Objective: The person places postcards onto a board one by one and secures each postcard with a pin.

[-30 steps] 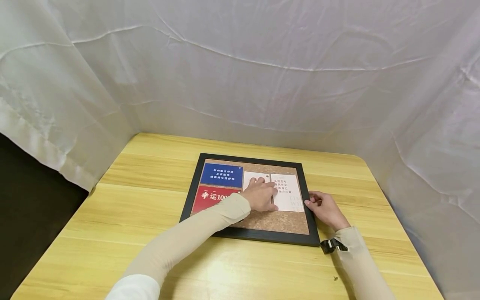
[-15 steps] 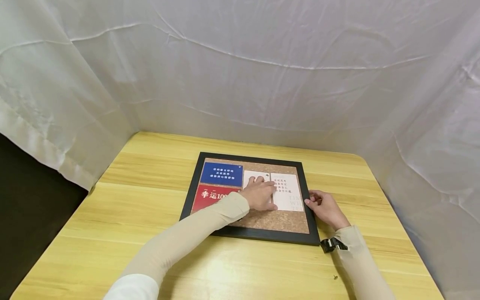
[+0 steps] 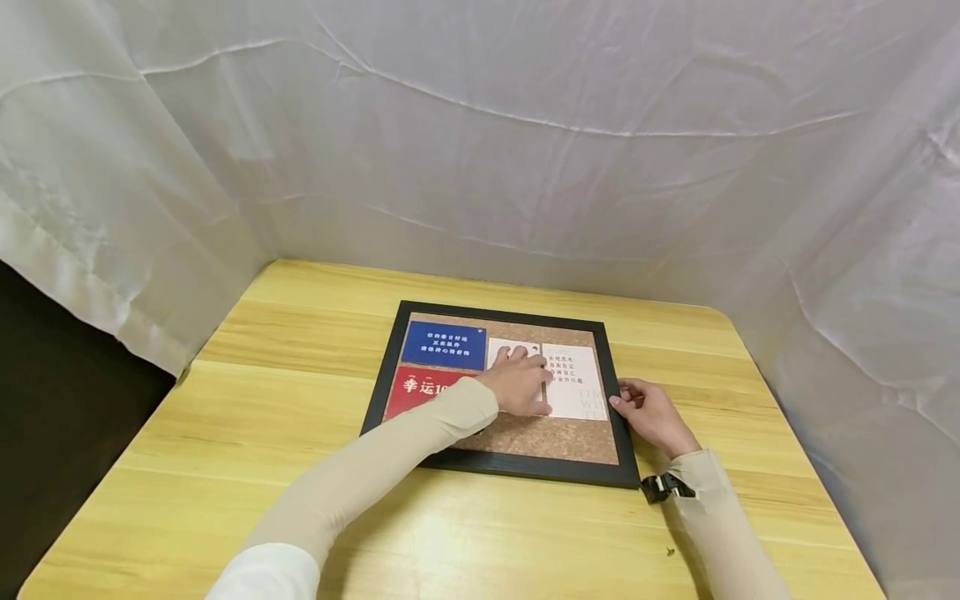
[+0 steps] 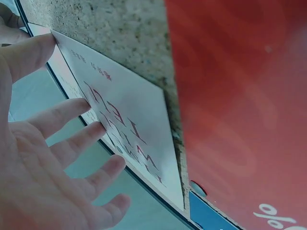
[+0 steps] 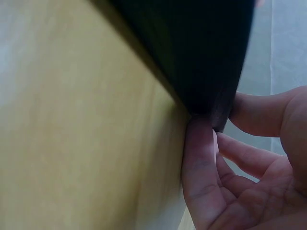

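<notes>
A light wooden table (image 3: 247,433) stretches out on every side of where the hands work. Wrinkled white fabric (image 3: 525,150) hangs as a backdrop beyond them and wraps round both sides. To the far left, past the cloth's edge, lies a dark gap (image 3: 52,417).

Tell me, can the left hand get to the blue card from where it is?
Probably yes. The left hand rests on the white card in the cork board, and the blue card lies just beside that card, uncovered, with nothing between them. The right hand is at the frame's far side.
</notes>
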Available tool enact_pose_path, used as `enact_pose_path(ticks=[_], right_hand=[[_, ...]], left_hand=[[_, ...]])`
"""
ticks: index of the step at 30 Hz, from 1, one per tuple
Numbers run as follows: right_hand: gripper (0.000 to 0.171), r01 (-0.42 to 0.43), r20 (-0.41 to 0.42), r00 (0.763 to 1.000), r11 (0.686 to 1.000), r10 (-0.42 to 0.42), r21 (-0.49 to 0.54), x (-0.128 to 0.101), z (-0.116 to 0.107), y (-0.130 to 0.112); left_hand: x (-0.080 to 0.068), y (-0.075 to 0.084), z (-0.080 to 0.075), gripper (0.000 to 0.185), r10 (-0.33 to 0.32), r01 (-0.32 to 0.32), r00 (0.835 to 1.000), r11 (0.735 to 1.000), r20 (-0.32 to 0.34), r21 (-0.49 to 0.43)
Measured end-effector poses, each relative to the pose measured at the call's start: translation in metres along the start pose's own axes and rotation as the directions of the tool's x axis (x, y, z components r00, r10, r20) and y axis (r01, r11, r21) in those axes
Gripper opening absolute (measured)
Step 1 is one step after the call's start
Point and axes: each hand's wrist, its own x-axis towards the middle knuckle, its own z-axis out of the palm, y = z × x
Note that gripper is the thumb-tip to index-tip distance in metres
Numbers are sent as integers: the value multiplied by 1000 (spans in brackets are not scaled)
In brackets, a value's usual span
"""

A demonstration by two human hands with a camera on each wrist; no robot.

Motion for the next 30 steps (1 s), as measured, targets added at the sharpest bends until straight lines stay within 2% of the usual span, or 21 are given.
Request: enact_pose_path(ticks=[10, 17, 21, 25, 30], right_hand=[[50, -8, 20, 1000, 1000, 8, -18, 0, -3, 2], [58, -65, 119, 991, 995, 55, 75, -6, -13, 0], [60, -61, 172, 984, 993, 43, 101, -13, -23, -2], [61, -47, 189, 981, 997, 34, 66, -25, -39, -3], [60, 29, 159, 987, 997, -17, -73, -45, -54, 2]], left_hand=[[1, -2, 2, 56, 11, -11, 1000, 1000, -13, -2], [3, -3, 2, 56, 11, -11, 1000, 1000, -14, 10], [4, -4, 2, 56, 18, -18, 1000, 1000, -12, 0], [4, -5, 3, 58, 22, -22, 1000, 1000, -15, 0], [5, -6, 4, 59, 28, -28, 1000, 1000, -9, 6]])
